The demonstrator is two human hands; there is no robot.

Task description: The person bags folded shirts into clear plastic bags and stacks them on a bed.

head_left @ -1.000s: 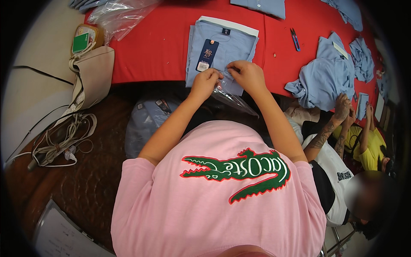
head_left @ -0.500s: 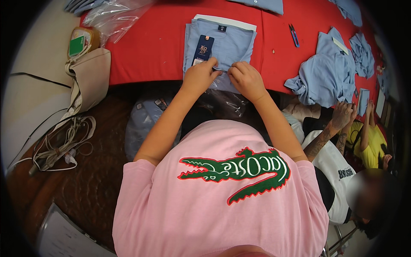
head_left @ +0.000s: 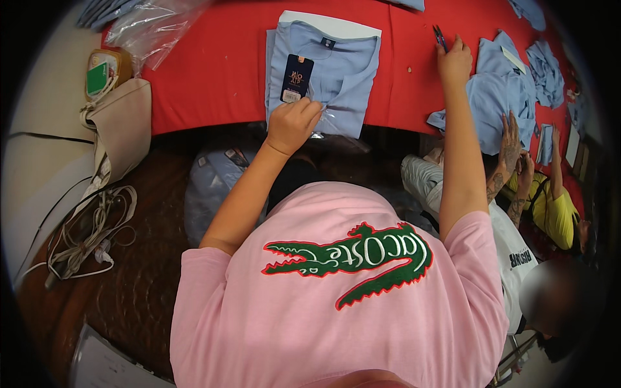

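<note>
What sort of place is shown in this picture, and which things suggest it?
Probably a garment workroom, perhaps for finishing or packing: a folded blue shirt with a dark hang tag lies on a long red-covered table, with clear plastic and rumpled blue garments also there.

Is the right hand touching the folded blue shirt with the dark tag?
Apart. The head view plainly shows red cloth between the right hand and the folded blue shirt; the hand is over by the snips.

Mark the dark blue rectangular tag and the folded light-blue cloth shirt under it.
Dark blue rectangular tag (head_left: 297,76), head view: middle of its face.
Folded light-blue cloth shirt (head_left: 341,77), head view: front, right of the tag.
</note>
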